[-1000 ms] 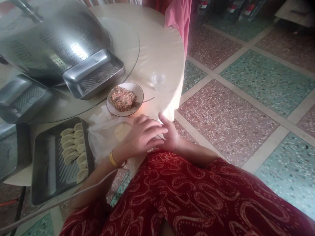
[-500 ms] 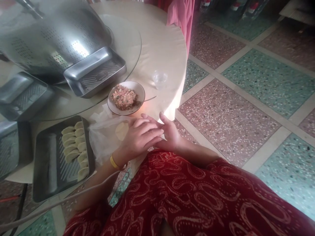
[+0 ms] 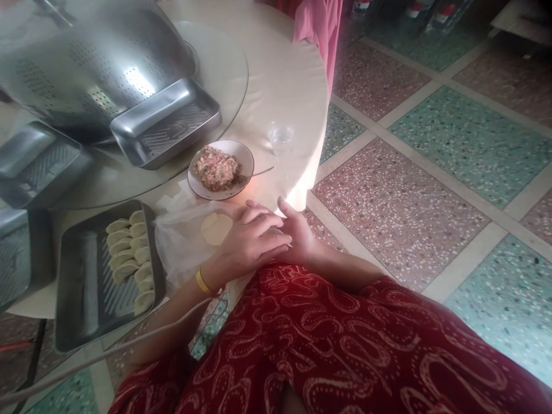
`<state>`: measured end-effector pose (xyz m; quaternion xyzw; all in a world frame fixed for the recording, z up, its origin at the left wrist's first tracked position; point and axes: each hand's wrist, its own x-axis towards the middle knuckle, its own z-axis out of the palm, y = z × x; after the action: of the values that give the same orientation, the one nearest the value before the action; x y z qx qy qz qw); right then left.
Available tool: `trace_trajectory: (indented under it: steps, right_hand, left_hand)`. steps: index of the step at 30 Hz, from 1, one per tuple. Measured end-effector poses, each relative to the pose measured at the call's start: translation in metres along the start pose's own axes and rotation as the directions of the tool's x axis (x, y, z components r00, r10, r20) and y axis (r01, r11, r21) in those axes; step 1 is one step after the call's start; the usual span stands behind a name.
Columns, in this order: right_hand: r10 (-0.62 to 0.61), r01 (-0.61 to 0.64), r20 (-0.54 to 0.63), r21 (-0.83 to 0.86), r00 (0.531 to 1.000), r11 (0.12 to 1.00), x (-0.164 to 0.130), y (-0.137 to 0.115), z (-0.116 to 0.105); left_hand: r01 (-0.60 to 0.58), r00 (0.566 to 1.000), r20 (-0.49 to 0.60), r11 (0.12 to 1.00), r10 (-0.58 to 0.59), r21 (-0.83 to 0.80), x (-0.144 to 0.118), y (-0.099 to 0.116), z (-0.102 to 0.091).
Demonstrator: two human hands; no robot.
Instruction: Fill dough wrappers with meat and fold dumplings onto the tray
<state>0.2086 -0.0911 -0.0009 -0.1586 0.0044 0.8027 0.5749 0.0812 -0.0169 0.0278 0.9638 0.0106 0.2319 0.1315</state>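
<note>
My left hand (image 3: 254,238), with a yellow band at its wrist, lies palm down across my right hand, fingers bent over a pale, thin edge (image 3: 289,244) that looks like a dumpling wrapper. Most of that wrapper is hidden between the hands. Palm up, my right hand (image 3: 299,233) has its thumb stretched away and its other fingers mostly covered by the left. Just left of my hands, a round dumpling wrapper (image 3: 216,228) shows in a clear plastic bag (image 3: 183,241). Beyond them stands a white bowl (image 3: 199,190) of minced filling (image 3: 218,168) with a spoon (image 3: 264,171) in it.
A metal tray (image 3: 73,322) holds several folded dumplings (image 3: 129,247) at the left. Behind it are more metal pans (image 3: 168,138), a large perforated pot (image 3: 99,69) and a glass turntable (image 3: 228,86). A clear cup (image 3: 280,138) stands near the table edge. A cable (image 3: 107,351) crosses my left arm.
My left hand has shifted slightly right and down over my right palm. A pale edge now shows at its fingertips, and more of the wrapper in the bag is visible.
</note>
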Motion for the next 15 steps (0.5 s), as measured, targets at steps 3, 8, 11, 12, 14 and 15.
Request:
trace_trajectory:
  steps: [3, 8, 11, 12, 14, 15]
  right_hand:
    - [0.005, -0.005, 0.014, -0.028, 1.000, 1.000, 0.000, 0.001, 0.002]
    - [-0.003, 0.003, -0.013, -0.042, 1.000, 0.999, -0.004, 0.001, 0.006]
    - [-0.010, 0.010, -0.066, 0.011, 0.998, 1.000, -0.008, -0.002, 0.011]
    - [-0.006, 0.008, -0.074, 0.038, 0.997, 0.999, -0.009, -0.002, 0.013]
    - [0.015, -0.008, -0.075, 0.082, 0.997, 0.997, -0.010, -0.003, 0.015]
    - [0.021, -0.014, -0.073, 0.097, 0.997, 0.995, -0.010, -0.004, 0.016]
  left_hand:
    - [-0.032, 0.999, 0.042, 0.998, 0.030, 0.060, 0.002, 0.002, 0.001]
    - [-0.033, 0.999, 0.045, 0.996, 0.029, 0.078, 0.002, 0.003, -0.003]
    - [0.049, 0.998, -0.052, 0.995, -0.044, 0.082, -0.003, 0.002, -0.010]
    - [0.083, 0.993, -0.087, 0.993, -0.075, 0.086, -0.005, 0.002, -0.012]
    - [0.137, 0.984, -0.129, 0.986, -0.125, 0.092, -0.009, 0.002, -0.014]
    - [0.151, 0.981, -0.134, 0.984, -0.138, 0.096, -0.010, 0.003, -0.014]
